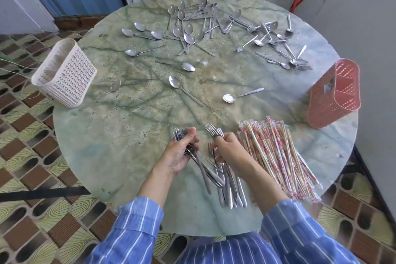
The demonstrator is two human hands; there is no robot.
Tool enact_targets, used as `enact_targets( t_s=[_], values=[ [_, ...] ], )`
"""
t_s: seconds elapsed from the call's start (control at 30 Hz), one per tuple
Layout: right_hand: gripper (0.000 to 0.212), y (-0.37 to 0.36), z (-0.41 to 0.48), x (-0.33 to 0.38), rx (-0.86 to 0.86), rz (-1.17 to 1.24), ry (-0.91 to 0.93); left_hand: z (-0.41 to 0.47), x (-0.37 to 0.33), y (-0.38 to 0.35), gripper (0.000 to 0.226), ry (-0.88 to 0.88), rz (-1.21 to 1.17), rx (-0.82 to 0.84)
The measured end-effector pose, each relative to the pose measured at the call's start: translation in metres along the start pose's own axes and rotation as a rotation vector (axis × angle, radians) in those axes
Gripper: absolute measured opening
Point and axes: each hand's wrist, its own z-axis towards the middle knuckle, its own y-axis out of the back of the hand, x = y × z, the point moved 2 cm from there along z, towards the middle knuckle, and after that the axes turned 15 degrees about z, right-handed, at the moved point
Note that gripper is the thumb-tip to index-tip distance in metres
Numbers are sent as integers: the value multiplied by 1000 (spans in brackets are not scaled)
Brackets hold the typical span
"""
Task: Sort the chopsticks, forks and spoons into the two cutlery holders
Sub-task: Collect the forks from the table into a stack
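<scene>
The left hand [181, 153] and right hand [230, 150] each have a grip closed round a bunch of forks [233, 195]. It seems best to level the tines, merge both bunches, then fill the pink holder [330, 103].

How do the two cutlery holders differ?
The white holder is cream, the pink holder salmon. The white holder stands at the left edge of the table, the pink holder at its right. The pink holder bears a small grey label; the white holder shows none. Both are upright, perforated, no cutlery visible inside.
</scene>
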Motion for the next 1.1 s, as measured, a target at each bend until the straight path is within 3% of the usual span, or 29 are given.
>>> enact_targets(
  t_s=[0.17,0.37,0.43,0.57,0.73,0.9,1.0,1.1],
  values=[
    [11,10,2,-3,212,580,-137,4,3,7,15,17,-27,3],
    [13,5,7,-10,222,689,-242,6,8,1,23,23,71,-85],
    [10,0,7,-14,194,682,-231,6,11,-3,31,40,128,-87],
    [8,-10,6,-19,110,651,-207,7,16,-8,76,42,172,-14],
    [21,-12,1,-16,90,363,-164,6,15,-1,33,61,240,-35],
    [34,8,-5,-6,-36,-124,26,6,11,7,14,27,71,20],
    [29,15,-3,-9,-41,-163,-41,8,11,12,15,40,77,-32],
    [11,10,-6,-12,15,-49,-91,6,13,12,34,55,211,-33]
  ],
)
